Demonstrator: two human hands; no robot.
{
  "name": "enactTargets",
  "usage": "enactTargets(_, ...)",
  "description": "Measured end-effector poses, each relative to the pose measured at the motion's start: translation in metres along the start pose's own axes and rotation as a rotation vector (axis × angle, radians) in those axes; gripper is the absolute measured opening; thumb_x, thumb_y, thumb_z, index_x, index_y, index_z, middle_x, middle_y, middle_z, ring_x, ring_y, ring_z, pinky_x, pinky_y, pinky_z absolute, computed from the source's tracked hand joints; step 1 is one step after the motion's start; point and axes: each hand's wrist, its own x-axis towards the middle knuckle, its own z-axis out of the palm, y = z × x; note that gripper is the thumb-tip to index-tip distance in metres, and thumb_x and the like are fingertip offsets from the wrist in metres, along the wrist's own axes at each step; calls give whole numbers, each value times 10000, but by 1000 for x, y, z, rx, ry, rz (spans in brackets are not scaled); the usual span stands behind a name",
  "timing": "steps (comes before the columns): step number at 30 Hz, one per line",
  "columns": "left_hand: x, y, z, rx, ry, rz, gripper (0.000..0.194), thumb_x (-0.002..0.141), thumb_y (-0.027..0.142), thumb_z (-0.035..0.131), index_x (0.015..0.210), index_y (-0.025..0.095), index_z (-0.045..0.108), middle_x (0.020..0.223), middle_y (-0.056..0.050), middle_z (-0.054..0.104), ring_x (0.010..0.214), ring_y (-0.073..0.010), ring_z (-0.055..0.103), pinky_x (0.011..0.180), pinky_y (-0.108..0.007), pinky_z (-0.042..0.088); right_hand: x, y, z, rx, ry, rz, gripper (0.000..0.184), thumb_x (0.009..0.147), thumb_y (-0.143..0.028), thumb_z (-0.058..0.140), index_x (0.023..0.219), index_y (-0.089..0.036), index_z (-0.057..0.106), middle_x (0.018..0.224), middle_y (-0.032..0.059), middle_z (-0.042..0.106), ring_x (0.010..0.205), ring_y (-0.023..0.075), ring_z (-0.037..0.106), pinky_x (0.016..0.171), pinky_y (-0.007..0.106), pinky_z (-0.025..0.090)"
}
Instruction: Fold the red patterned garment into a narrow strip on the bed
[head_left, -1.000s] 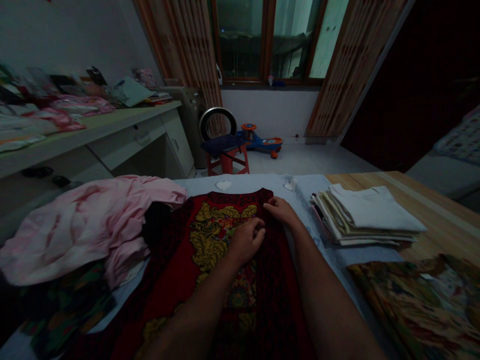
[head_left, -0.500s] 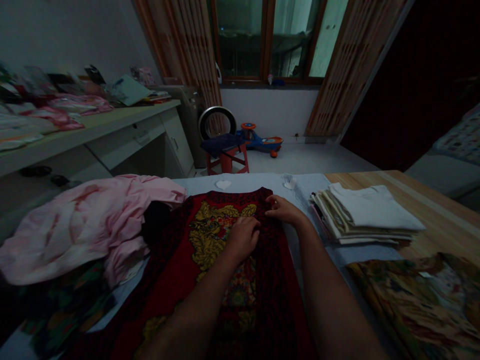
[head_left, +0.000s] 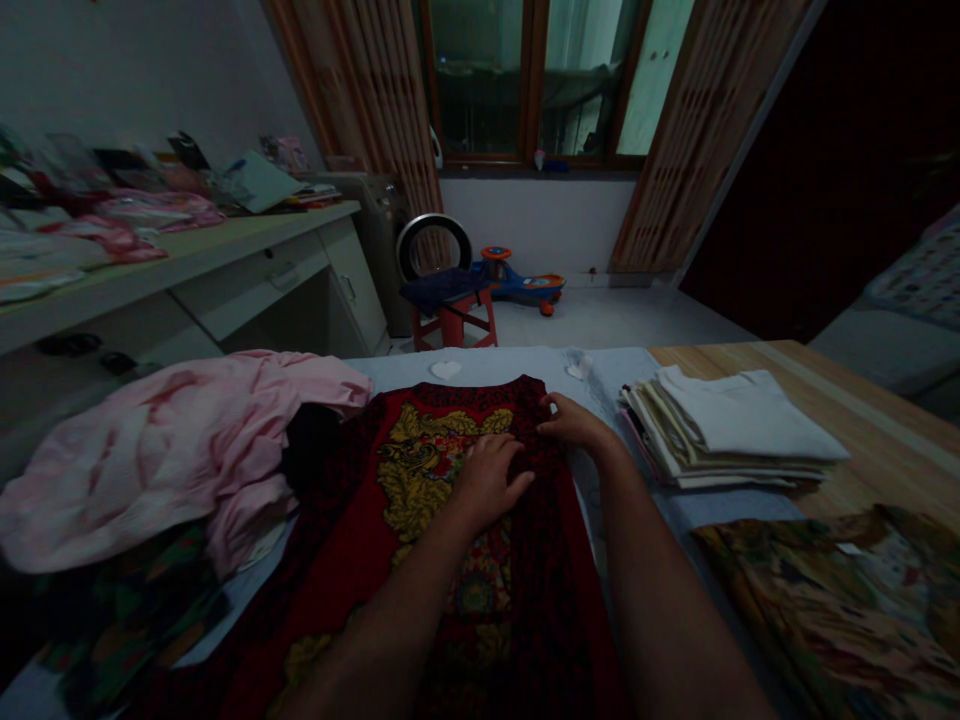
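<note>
A dark red garment (head_left: 337,560) with gold leaf patterns and dark mottled sides lies spread face up in front of me. My left hand (head_left: 489,482) rests on its upper middle, fingers bent, thumb held apart, gripping nothing. At the garment's upper right edge, near the shoulder, my right hand (head_left: 576,424) touches the cloth. Its thumb and forefinger are apart with a gap between them. The sleeve on the right side does not show.
A pink cloth heap (head_left: 180,440) and a black cloth (head_left: 309,445) lie left. Folded clothes with a white shirt (head_left: 750,415) on top are stacked right, a patterned garment (head_left: 832,600) nearer. Beyond stand a red stool (head_left: 454,325) and a blue ride-on toy (head_left: 521,285).
My left thumb has spread away from the fingers. The right hand has slid slightly rightward along the garment's edge. The garment lies almost as before.
</note>
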Motion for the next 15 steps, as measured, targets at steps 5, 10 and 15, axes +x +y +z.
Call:
enactTargets(5,1,6,-2,-83,44,-36,612,749,466,719,1271,209,529,1299,-107,585,1208,-300,510,1043,-454,402,2,-12,13,229,54,-132,373,674,-266,649,1020,-205,524,608,-106,474,492,81,423,479,203,316)
enactTargets(10,4,3,2,-137,117,-223,871,698,396,761,1430,206,330,1268,-117,599,1147,-291,575,975,-430,458,8,-19,33,500,110,-172,258,659,-290,643,895,-196,600,669,-59,571,584,103,513,557,225,395)
enactTargets(15,7,-2,0,-235,180,-358,852,773,237,654,1484,191,188,1158,-105,648,910,-205,664,833,-341,514,5,-25,46,695,-79,-184,344,672,-268,696,1004,-216,624,908,7,694,777,136,633,687,253,474)
